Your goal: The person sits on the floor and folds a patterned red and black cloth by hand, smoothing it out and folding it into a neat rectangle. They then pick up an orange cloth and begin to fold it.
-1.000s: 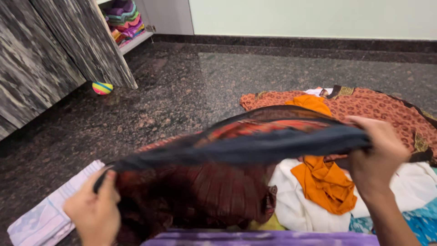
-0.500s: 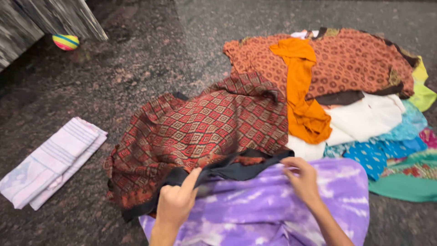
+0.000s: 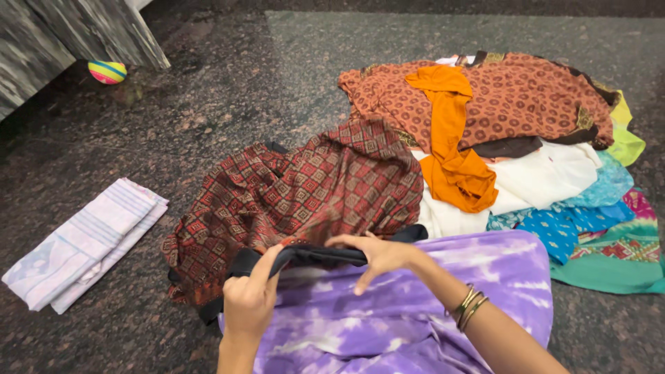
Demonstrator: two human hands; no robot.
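**Both hands on the dark edge of the red patterned cloth**

From my remote seat, looking down, I start at the far left: a striped ball (image 3: 107,71) lies on the dark stone floor (image 3: 228,90) beside the foot of a grey streaked cabinet (image 3: 76,31). Lower left, a folded pale striped cloth (image 3: 83,242) lies flat on the floor, well apart from the rest.

Next comes the red diamond-patterned garment (image 3: 298,194), spread in loose folds on the floor, its near side resting against a purple tie-dye cloth (image 3: 415,305) that covers the lap at the bottom of the view. A black border (image 3: 305,255) runs along the garment's near edge. My left hand (image 3: 251,301) has its fingers (image 3: 267,266) clamped on that border, thumb on top. Just to the right, my right hand (image 3: 377,256) lies on the same border with its fingers spread; whether they pinch the border I cannot tell. Bangles (image 3: 470,306) circle the right wrist.

Further right is a heap of clothes: a white cloth (image 3: 540,180) touching the red garment, an orange cloth (image 3: 454,152) draped over a rust-brown printed garment (image 3: 526,97), then blue (image 3: 554,232), turquoise (image 3: 609,183), yellow-green (image 3: 627,135) and green-bordered patterned (image 3: 616,256) pieces at the far right.
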